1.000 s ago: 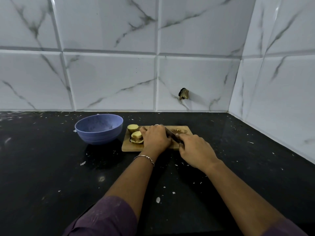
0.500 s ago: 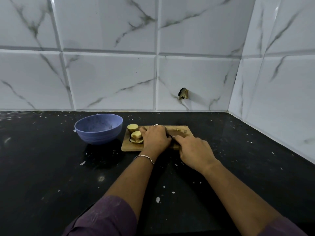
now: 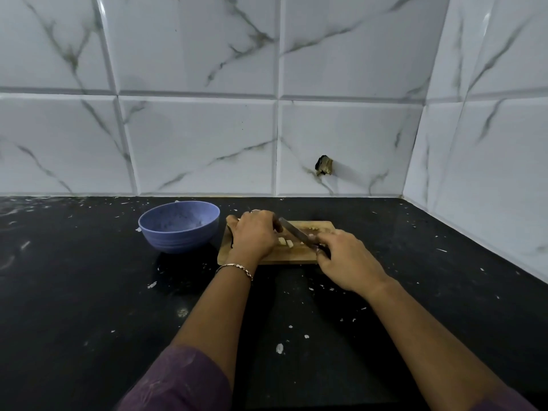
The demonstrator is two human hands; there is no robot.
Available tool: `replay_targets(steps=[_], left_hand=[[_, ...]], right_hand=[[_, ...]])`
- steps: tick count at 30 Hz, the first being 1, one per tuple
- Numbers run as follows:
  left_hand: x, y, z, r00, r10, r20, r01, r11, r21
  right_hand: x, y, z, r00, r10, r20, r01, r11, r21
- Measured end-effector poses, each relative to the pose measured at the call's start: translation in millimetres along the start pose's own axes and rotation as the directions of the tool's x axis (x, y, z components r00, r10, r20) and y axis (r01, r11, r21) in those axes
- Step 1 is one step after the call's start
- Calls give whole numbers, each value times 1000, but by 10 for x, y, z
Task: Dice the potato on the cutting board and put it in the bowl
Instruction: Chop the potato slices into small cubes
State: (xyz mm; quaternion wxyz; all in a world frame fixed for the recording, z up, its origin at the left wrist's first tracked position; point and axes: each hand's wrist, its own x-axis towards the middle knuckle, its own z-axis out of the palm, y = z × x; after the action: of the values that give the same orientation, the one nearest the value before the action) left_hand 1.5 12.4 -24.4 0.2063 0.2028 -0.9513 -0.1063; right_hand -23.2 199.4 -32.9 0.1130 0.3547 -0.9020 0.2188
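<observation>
A small wooden cutting board (image 3: 296, 257) lies on the black counter, right of an empty blue bowl (image 3: 179, 225). My left hand (image 3: 255, 234) sits on the board's left half, fingers curled down over the potato, which is almost wholly hidden under it. A few pale diced potato pieces (image 3: 286, 242) lie on the board just right of that hand. My right hand (image 3: 347, 261) grips the handle of a knife (image 3: 293, 229). Its blade slants across the board, with the tip close to my left fingers.
The black counter (image 3: 89, 292) is speckled with white flecks and ends at white marble-look tiled walls behind and to the right. A small dark stub (image 3: 324, 165) sticks out of the back wall above the board. Potato scraps (image 3: 314, 228) lie at the board's far edge.
My left hand has slid left over the potato slices that were in plain view. The diced pieces it hid are now in the open, and the knife blade shows more.
</observation>
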Motion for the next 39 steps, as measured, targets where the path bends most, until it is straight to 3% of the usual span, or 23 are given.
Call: replay_targets(steps=[9, 17, 25, 29, 39], left_hand=[[-43, 84, 111, 988, 127, 84, -137, 982, 128], [-50, 131, 239, 983, 181, 32, -184, 971, 152], [-72, 213, 272, 989, 132, -70, -121, 983, 141], [-58, 246, 283, 995, 52, -80, -45, 996, 83], [-59, 237, 257, 999, 16, -51, -14, 999, 39]], right_hand=[[12, 33, 17, 998, 55, 11, -54, 997, -52], [19, 54, 35, 996, 83, -22, -84, 992, -96], [28, 9, 35, 998, 39, -47, -42, 998, -47], [21, -11, 49, 998, 29, -53, -32, 998, -53], [8, -74, 107, 999, -16, -40, 11, 992, -124]])
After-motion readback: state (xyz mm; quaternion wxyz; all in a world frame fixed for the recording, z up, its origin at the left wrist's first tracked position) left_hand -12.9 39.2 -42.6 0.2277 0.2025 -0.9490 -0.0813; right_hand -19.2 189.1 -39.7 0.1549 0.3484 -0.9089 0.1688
